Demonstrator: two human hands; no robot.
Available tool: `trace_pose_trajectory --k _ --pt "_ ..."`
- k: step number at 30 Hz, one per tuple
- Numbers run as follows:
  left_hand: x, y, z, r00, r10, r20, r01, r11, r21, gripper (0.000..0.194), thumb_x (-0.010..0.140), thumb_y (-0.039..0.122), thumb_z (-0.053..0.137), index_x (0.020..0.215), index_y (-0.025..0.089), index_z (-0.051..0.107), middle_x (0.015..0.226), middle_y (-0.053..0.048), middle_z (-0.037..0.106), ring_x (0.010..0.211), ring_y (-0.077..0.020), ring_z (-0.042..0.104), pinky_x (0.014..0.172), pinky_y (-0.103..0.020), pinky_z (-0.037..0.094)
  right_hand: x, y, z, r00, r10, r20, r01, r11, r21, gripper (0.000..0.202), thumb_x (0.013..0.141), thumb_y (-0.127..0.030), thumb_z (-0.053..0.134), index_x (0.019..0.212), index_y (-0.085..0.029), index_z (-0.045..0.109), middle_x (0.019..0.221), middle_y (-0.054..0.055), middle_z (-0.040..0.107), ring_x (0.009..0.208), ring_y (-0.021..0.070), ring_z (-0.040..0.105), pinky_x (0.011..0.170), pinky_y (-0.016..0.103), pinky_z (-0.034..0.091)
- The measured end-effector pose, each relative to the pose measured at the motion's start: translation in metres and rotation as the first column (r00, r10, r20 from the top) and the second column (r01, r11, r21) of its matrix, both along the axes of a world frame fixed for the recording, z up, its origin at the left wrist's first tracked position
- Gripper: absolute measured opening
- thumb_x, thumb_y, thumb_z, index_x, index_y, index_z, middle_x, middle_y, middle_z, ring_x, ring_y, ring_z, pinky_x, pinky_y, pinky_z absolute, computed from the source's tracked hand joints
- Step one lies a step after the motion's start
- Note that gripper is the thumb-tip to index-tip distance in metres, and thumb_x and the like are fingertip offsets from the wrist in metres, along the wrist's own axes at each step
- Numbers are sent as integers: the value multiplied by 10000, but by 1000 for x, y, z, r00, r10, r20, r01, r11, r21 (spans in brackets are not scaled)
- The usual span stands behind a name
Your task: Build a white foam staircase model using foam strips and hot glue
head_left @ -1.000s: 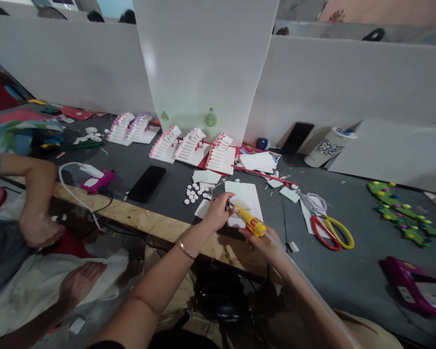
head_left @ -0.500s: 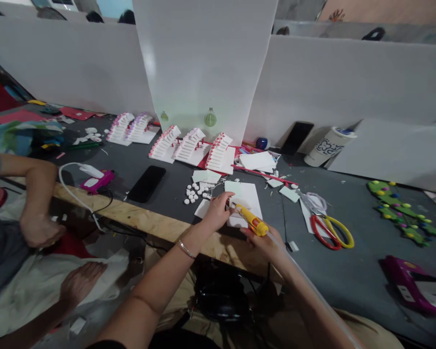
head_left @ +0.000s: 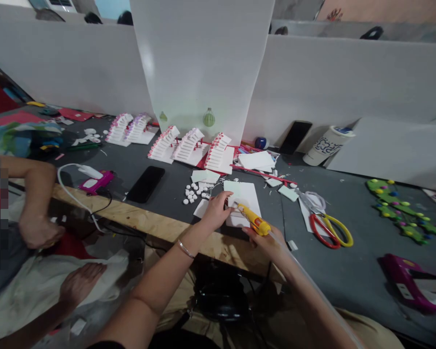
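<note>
My right hand (head_left: pixel 267 240) is wrapped round a yellow glue gun (head_left: pixel 256 220), its nozzle pointing up and left toward my left hand. The fingers of my left hand (head_left: pixel 218 211) are pinched together near the nozzle; what they hold is too small to make out. Beneath both lies a white sheet (head_left: pixel 252 196) at the table's front edge. Small white balls (head_left: pixel 191 194) lie in a group left of the sheet. Behind stand white stair-like paper models (head_left: pixel 216 152) with red dots along one side.
Red and yellow scissors (head_left: pixel 327 230) lie to the right, with a white cup (head_left: pixel 327 145) behind. A black phone (head_left: pixel 146 184) and a purple power strip (head_left: pixel 96 183) are on the left. Another person's hands (head_left: pixel 82 283) rest at far left.
The glue gun's nozzle has shifted slightly away from my left fingers. My left hand stays nearly where it was.
</note>
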State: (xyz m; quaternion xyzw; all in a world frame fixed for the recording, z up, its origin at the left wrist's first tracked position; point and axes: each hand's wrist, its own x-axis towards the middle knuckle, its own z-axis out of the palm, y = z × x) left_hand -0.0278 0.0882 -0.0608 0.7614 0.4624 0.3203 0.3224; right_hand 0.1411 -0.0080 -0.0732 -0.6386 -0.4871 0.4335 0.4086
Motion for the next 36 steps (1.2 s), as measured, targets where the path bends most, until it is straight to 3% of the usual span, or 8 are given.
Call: trace_pose_trajectory --k 16,26,36 --pt "-3 -2 2 1000 5 -6 -5 1000 20 444 763 168 638 1194 195 533 1097 -59 641 960 -220 606 951 -399 431 2 -3 24 983 -54 173 59 998 -24 269 688 -496 668 692 -233 612 448 -37 551 434 148 521 441 256 398" --pt "-2 2 0 1000 13 10 -13 1000 20 447 755 158 662 1184 194 541 1103 -61 648 945 -212 615 930 -387 448 8 -4 20 983 -88 163 93 995 -25 290 702 -510 679 738 -228 625 458 -35 549 430 147 508 428 254 390" --pt "-4 10 -4 998 14 67 -16 999 28 463 733 147 673 1173 208 540 1029 -50 660 922 -214 630 879 -389 484 15 -4 28 977 -68 204 67 998 12 254 741 -455 634 651 -240 531 478 -41 561 425 130 523 452 242 401"
